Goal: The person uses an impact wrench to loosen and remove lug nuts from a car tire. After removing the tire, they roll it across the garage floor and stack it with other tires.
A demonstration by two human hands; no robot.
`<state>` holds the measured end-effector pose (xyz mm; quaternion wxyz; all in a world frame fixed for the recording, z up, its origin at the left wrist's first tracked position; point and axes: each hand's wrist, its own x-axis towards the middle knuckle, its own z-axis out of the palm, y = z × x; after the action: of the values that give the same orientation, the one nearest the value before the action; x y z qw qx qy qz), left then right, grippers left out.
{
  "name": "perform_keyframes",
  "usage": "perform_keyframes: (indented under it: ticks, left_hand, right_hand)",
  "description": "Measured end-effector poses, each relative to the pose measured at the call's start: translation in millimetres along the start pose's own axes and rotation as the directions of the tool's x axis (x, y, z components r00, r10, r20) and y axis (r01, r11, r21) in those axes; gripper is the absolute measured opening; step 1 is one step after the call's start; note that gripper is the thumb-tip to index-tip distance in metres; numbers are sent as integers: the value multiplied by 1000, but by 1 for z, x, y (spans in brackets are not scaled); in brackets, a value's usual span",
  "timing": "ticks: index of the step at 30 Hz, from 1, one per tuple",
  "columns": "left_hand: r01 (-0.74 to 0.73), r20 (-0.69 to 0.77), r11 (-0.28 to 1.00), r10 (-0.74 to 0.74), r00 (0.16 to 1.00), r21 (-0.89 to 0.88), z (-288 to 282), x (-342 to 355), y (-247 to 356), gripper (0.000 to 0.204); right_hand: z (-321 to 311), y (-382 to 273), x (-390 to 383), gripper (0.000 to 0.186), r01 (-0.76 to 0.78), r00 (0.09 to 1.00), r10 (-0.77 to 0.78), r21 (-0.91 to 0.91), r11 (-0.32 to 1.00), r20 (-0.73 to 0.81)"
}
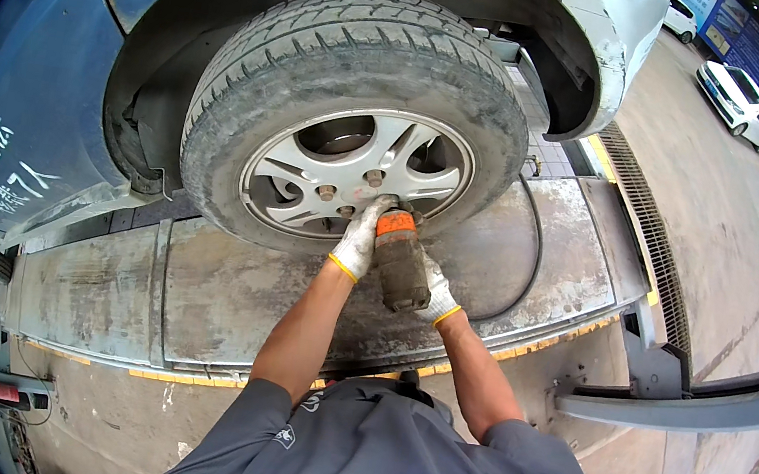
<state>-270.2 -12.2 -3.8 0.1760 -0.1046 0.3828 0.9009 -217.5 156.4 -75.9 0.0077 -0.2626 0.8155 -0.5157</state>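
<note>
Both gloved hands are gripping the wrench [401, 260]: the left hand [359, 239] near its nose, the right hand [435, 290] closed behind. It is pressing against the wheel [358, 116] hub. A hose [534, 250] is lying across the ramp [224, 292] beside the tyre.

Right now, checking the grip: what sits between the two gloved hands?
The head view shows an impact wrench, dark with an orange band, between the left hand and right hand, its nose at the wheel hub.

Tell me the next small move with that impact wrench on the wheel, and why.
Probably keep the impact wrench pressed squarely on the lower right lug nut. Its orange nose meets the silver alloy wheel there, the left hand steadies the front and the right hand grips the body, while other lug nuts sit exposed.
</note>
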Motion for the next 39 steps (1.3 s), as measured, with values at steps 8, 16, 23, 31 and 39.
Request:
perform_keyframes:
  ticks: [8,16,23,31,39]
  left_hand:
    - [-15,-46,1000,16,999,5,10,-6,-2,33]
    - [4,-99,998,3,995,66,22,-53,-21,37]
    - [-41,38,999,42,998,-33,24,-53,6,31]
    - [-30,82,961,54,995,-275,44,-40,44,26]
    - [-48,23,989,52,998,-137,40,-41,48,26]
  right_hand:
    - [-10,2,-2,72,-36,999,37,-55,998,22]
    - [3,17,-46,73,-3,998,18,-222,975,65]
    - [-15,-46,-26,67,60,998,-65,-204,977,-18]
    - [-19,-80,7,60,37,993,-58,-193,980,-105]
    - [-17,-67,10,58,48,995,-53,-53,997,-85]
